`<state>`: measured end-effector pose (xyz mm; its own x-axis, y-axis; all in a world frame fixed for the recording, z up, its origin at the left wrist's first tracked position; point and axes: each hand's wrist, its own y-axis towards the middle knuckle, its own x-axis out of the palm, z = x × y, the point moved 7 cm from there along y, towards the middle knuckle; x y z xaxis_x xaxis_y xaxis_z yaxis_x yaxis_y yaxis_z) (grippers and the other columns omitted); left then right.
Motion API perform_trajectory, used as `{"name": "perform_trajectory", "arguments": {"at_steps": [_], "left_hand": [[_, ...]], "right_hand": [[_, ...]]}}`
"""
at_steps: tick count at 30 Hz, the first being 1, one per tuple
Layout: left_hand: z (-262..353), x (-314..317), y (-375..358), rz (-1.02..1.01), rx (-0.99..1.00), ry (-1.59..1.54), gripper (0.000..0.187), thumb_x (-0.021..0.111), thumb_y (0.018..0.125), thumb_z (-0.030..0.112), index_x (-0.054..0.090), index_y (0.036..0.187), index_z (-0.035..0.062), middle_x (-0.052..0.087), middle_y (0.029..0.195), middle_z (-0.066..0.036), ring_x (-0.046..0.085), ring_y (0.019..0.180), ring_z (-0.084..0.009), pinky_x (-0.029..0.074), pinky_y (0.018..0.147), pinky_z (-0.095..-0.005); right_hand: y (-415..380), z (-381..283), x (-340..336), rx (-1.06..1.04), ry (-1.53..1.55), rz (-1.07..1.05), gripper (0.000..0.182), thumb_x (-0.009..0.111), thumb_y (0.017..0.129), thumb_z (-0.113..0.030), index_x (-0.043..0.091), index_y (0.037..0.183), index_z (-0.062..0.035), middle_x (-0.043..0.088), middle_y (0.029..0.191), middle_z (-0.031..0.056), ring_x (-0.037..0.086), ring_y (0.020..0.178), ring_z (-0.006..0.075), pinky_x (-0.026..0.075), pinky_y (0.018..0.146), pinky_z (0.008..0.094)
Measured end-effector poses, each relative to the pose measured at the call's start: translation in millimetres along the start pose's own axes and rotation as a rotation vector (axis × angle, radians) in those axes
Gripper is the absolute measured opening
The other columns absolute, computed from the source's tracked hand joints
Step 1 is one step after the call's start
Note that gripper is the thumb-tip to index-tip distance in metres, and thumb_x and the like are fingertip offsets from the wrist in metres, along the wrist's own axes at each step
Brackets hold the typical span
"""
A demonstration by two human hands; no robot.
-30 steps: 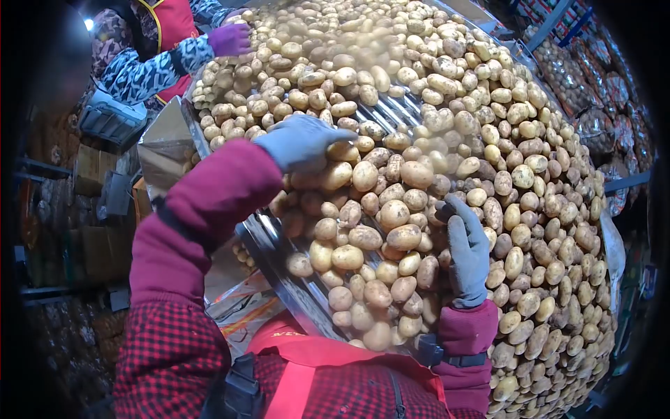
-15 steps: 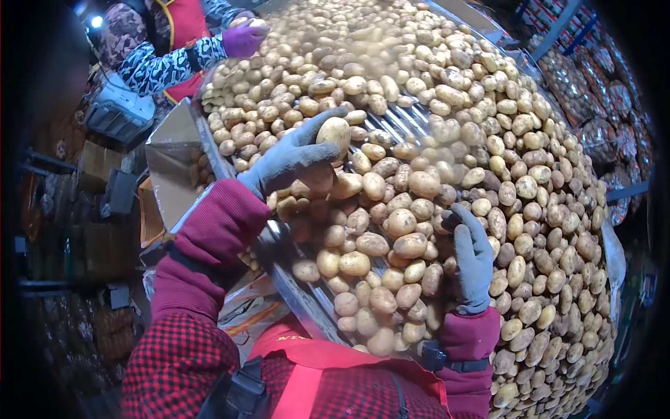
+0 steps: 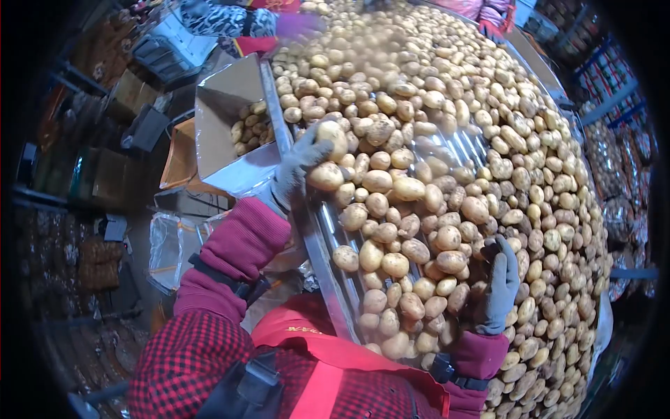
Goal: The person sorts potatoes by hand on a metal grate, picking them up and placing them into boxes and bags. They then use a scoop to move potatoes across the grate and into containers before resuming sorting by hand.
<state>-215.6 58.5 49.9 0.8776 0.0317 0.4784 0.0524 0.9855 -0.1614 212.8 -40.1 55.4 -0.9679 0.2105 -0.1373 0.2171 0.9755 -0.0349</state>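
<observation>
My left hand (image 3: pixel 296 167), in a grey glove, is closed on a large pale potato (image 3: pixel 333 140) by the metal edge of the sorting table. A second potato (image 3: pixel 325 177) lies right below its fingers. My right hand (image 3: pixel 500 288), gloved too, rests on edge at the right with its fingers stretched upward, the palm side against the heap of potatoes (image 3: pixel 451 262). Between my hands, potatoes of mixed sizes lie loosely over metal bars, some with brown soil marks.
An open cardboard box (image 3: pixel 230 105) with potatoes inside stands left of the table's metal rim (image 3: pixel 314 244). Bare metal rollers (image 3: pixel 453 150) show amid the heap. At the top left, a co-worker's purple-gloved hand (image 3: pixel 299 26) is blurred; another person's pink sleeve (image 3: pixel 481 10) shows at the top right.
The view has swung left, bringing more of the cardboard box into sight. My left hand, still holding the potato, has drawn back toward the table's rim. My right hand stays beside the heap.
</observation>
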Motion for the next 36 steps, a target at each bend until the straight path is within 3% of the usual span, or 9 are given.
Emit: {"name": "perform_trajectory", "arguments": {"at_steps": [4,6,8,12,18,23,28,32,36], "left_hand": [[23,-60,-8,0.080,0.041,0.116,0.055,0.064,0.103,0.036,0.048,0.145,0.0043,0.068,0.122,-0.016,0.073,0.090,-0.0220,0.063,0.081,-0.0360],[30,-79,-15,0.128,0.135,0.105,0.046,0.065,0.102,0.030,0.054,0.137,0.0016,0.068,0.116,-0.012,0.073,0.083,-0.0212,0.062,0.080,-0.0314],[35,-111,-25,0.241,0.140,0.123,0.047,0.064,0.103,0.025,0.052,0.142,0.0036,0.067,0.119,-0.014,0.072,0.080,-0.0225,0.062,0.077,-0.0312],[38,-173,-46,0.348,0.126,0.207,0.056,0.066,0.100,0.030,0.047,0.148,0.0072,0.066,0.125,-0.016,0.073,0.089,-0.0258,0.063,0.071,-0.0341],[-4,-198,-102,0.298,-0.132,0.259,0.063,0.069,0.098,0.029,0.047,0.151,0.0020,0.063,0.128,-0.015,0.069,0.104,-0.0226,0.062,0.084,-0.0364],[-73,-267,-118,0.385,-0.220,0.397,0.044,0.064,0.102,0.022,0.058,0.141,0.0026,0.065,0.118,-0.008,0.063,0.101,-0.0144,0.055,0.086,-0.0319],[-102,-293,-123,0.479,-0.260,0.705,0.047,0.064,0.099,0.019,0.059,0.143,0.0013,0.067,0.125,-0.009,0.063,0.113,-0.0180,0.052,0.098,-0.0340],[-100,-298,-129,0.490,-0.190,0.542,0.049,0.062,0.102,0.022,0.056,0.146,0.0012,0.065,0.128,-0.006,0.062,0.111,-0.0178,0.051,0.099,-0.0332],[-88,-310,-135,0.530,-0.257,0.522,0.047,0.059,0.105,0.029,0.057,0.144,0.0028,0.067,0.116,-0.005,0.064,0.100,-0.0144,0.054,0.085,-0.0302]], "right_hand": [[1,-4,2,-0.037,-0.059,-0.006,0.038,0.052,0.112,-0.018,0.061,0.142,0.0023,0.068,0.130,0.0105,0.061,0.120,0.0183,0.047,0.109,0.0356],[0,-4,4,-0.023,-0.056,-0.015,0.038,0.052,0.112,-0.018,0.061,0.142,0.0024,0.068,0.130,0.0106,0.061,0.120,0.0185,0.047,0.109,0.0360],[0,-4,4,-0.036,-0.031,0.002,0.039,0.051,0.112,-0.019,0.061,0.142,0.0026,0.068,0.130,0.0108,0.061,0.120,0.0188,0.047,0.109,0.0362],[1,2,1,-0.011,-0.021,0.024,0.040,0.051,0.111,-0.020,0.060,0.143,0.0035,0.068,0.131,0.0130,0.062,0.121,0.0211,0.048,0.108,0.0371],[-2,0,7,0.036,0.031,0.045,0.042,0.049,0.113,-0.019,0.056,0.146,0.0040,0.067,0.133,0.0146,0.063,0.122,0.0222,0.050,0.108,0.0382],[0,1,4,0.017,-0.029,0.024,0.042,0.050,0.112,-0.020,0.057,0.146,0.0040,0.067,0.134,0.0140,0.063,0.122,0.0215,0.050,0.108,0.0379],[1,0,3,-0.032,-0.070,0.001,0.040,0.053,0.111,-0.019,0.060,0.145,0.0018,0.068,0.131,0.0111,0.063,0.119,0.0191,0.049,0.107,0.0345],[1,4,-2,-0.008,-0.093,0.046,0.040,0.052,0.111,-0.019,0.059,0.145,0.0024,0.067,0.134,0.0124,0.062,0.124,0.0199,0.048,0.109,0.0353],[1,9,0,0.042,-0.003,0.034,0.043,0.049,0.113,-0.024,0.056,0.147,0.0020,0.067,0.136,0.0159,0.064,0.124,0.0238,0.051,0.109,0.0402]]}}
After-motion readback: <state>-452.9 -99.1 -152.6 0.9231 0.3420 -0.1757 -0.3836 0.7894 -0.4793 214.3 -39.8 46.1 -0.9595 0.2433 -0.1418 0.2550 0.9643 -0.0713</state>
